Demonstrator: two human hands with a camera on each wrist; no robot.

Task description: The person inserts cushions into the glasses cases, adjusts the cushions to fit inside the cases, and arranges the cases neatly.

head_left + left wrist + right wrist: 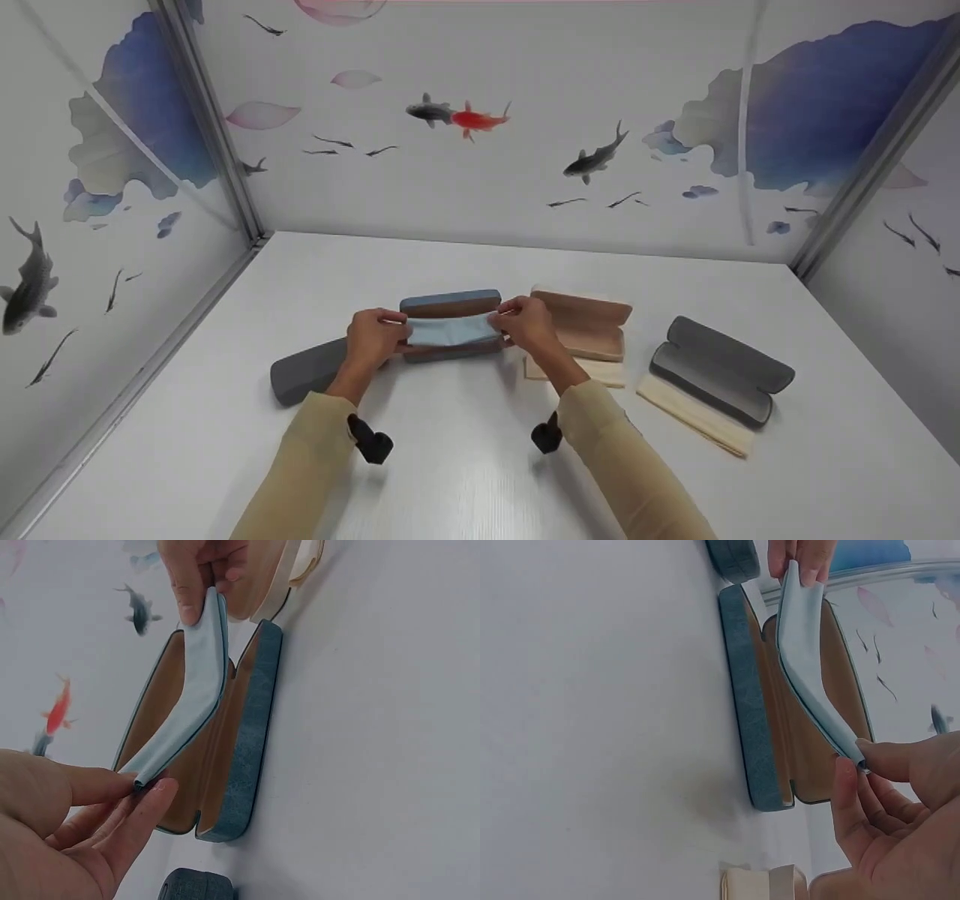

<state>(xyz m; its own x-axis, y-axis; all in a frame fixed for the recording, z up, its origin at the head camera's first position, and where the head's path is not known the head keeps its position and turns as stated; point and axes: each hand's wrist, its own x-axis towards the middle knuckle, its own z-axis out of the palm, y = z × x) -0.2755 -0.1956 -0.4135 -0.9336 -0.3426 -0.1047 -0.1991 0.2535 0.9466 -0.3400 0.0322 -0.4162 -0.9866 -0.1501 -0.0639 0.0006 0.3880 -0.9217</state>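
A folded light-blue cloth [452, 331] is stretched between the two hands, sagging in the middle. My left hand [373, 339] pinches one end between thumb and fingers; my right hand [528, 325] pinches the other. Just beneath the cloth lies an open blue glasses case [251, 742] with a brown lining, its lid raised on the far side. In the right wrist view the cloth [804, 652] hangs above the case's opening [810, 757], apart from the lining as far as I can tell.
Left of the blue case lies a closed dark grey glasses case [307, 371]. To the right are an open tan case [585, 330] with a cream cloth [604, 373] before it, and an open grey case [720, 375] with another cream cloth [694, 416]. White printed walls [480, 195] enclose the table.
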